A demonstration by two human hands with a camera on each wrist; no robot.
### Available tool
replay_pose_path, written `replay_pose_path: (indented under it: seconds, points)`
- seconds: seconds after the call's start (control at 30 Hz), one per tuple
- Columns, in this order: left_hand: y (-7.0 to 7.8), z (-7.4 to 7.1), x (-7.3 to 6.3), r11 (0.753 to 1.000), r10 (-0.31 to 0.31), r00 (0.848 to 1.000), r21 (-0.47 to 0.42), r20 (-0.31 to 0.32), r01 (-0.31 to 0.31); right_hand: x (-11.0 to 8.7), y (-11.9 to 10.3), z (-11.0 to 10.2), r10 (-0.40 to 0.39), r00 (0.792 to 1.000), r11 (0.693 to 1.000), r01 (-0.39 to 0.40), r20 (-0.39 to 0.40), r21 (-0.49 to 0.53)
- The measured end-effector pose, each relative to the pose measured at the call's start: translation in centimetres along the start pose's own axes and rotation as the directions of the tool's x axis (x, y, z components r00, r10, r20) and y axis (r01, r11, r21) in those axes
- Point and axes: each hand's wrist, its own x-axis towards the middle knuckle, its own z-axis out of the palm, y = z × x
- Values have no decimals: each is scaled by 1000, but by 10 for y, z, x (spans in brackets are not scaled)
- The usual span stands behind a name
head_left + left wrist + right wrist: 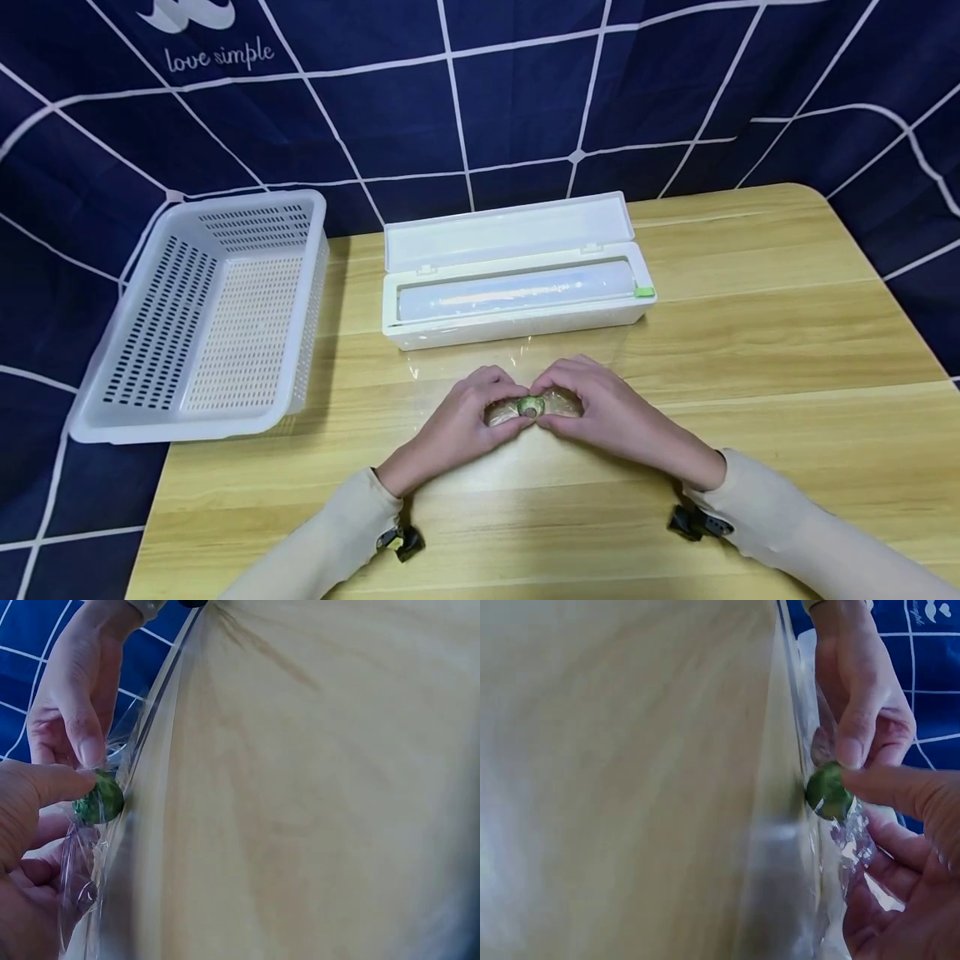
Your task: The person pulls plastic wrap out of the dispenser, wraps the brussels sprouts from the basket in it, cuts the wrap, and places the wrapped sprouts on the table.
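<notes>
One green vegetable (531, 407) is pinched where the left grip (463, 417) and the right grip (617, 410) meet, the fingertips of both being drawn in narrowly around it. Clear film (851, 844) is gathered about it and bunched inside both grips, so the wrapping can be judged begun but not finished; the loose film beside the grips seems left to be folded in and pressed flat. Whether the sheet is severed from the roll (517, 292) cannot be told, though glints of film are caught on the table (750, 333) just beyond the grips, toward the dispenser box (525, 329), whose lid (510, 232) is raised. Well apart, to the left of the grips, a white basket (307, 333) is placed. No solid obstacle is seen between the grips; only slack film could hinder the folding.
</notes>
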Motion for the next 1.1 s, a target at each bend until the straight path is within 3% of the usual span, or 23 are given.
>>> replay_pose_path:
  seconds: [0.33, 0.63, 0.87, 1.1]
  points:
    - [0, 1, -2, 1000, -21, 1000, 0, 7, 21, 0, -2, 4, -37, 998, 997, 34, -44, -67]
    - [4, 0, -2, 998, -68, 998, 0, -14, 68, 3, -3, 3, 2, 1000, 998, -3, -9, -59]
    - [5, -1, -4, 999, -54, 998, 3, -17, 54, 4, -4, 1, 29, 999, 999, -28, 35, -36]
    - [4, -1, -5, 1000, 15, 998, 2, -66, -15, 5, -4, -1, 25, 998, 999, -23, 53, -39]
